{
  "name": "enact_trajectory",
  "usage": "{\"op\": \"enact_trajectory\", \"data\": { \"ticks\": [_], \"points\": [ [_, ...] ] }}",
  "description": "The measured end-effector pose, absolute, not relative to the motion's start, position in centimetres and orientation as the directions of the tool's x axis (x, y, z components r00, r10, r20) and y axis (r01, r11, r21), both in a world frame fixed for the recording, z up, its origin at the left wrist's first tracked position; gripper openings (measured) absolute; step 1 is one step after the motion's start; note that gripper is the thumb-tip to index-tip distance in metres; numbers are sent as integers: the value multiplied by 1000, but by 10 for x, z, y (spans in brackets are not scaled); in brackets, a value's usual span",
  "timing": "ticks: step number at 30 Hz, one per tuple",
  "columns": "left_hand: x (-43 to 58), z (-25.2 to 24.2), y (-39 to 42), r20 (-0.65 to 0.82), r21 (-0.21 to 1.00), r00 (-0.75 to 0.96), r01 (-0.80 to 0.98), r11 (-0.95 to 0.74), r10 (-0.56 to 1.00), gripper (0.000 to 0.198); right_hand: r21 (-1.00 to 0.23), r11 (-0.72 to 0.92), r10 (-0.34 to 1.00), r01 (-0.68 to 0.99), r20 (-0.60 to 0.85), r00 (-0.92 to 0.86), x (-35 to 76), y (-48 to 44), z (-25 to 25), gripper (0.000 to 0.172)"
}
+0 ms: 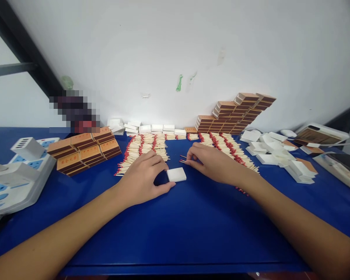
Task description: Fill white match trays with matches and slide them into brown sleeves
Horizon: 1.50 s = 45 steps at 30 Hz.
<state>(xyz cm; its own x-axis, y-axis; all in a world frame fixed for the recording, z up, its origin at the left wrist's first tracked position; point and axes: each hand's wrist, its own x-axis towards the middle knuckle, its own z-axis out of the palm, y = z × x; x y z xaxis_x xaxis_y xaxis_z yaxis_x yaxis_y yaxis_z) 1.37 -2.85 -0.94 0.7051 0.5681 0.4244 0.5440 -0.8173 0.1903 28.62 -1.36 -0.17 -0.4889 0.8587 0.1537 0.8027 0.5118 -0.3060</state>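
Observation:
A small white matchbox tray [176, 174] lies on the blue table between my hands. My left hand [142, 175] holds its left end between thumb and fingers. My right hand [210, 161] is just beyond the tray's right side, its fingertips pinched on a few matches [182, 160] whose dark red heads point left toward the tray. Rows of loose matches with red heads lie under and behind my left hand [142, 148]. More matches [236, 149] spread behind and beneath my right hand.
Closed matchboxes stand stacked at the left [84, 151] and in steps against the wall [233, 116]. White trays [156, 128] line the wall; others are heaped at the right [270, 149]. A power strip [32, 186] sits far left, a white device [322, 134] far right.

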Motion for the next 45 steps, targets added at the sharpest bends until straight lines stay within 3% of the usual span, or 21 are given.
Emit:
{"op": "enact_trajectory", "data": {
  "ticks": [16, 24, 27, 30, 34, 45],
  "points": [
    [14, -10, -28, 423, 189, 711, 538, -822, 562, 28, -252, 463, 884, 850, 65, -463, 281, -12, -4, 19],
    [13, -10, -28, 416, 202, 705, 545, -814, 575, 27, -441, 492, 836, 751, -1, -549, 270, -34, 17, 26],
    [13, -11, -28, 416, 194, 713, 538, -820, 565, 28, -448, 493, 822, 746, -40, -568, 262, -41, 19, 21],
    [13, -11, -28, 423, 187, 711, 538, -822, 562, 27, -459, 510, 824, 727, 19, -566, 265, -34, 17, 17],
    [13, -11, -28, 430, 193, 705, 538, -821, 563, 27, -417, 482, 871, 770, 134, -473, 281, -14, 13, 22],
    [14, -10, -31, 453, 184, 712, 513, -838, 536, 27, -254, 434, 901, 865, 115, -418, 288, -4, -4, 15]
  ]
}}
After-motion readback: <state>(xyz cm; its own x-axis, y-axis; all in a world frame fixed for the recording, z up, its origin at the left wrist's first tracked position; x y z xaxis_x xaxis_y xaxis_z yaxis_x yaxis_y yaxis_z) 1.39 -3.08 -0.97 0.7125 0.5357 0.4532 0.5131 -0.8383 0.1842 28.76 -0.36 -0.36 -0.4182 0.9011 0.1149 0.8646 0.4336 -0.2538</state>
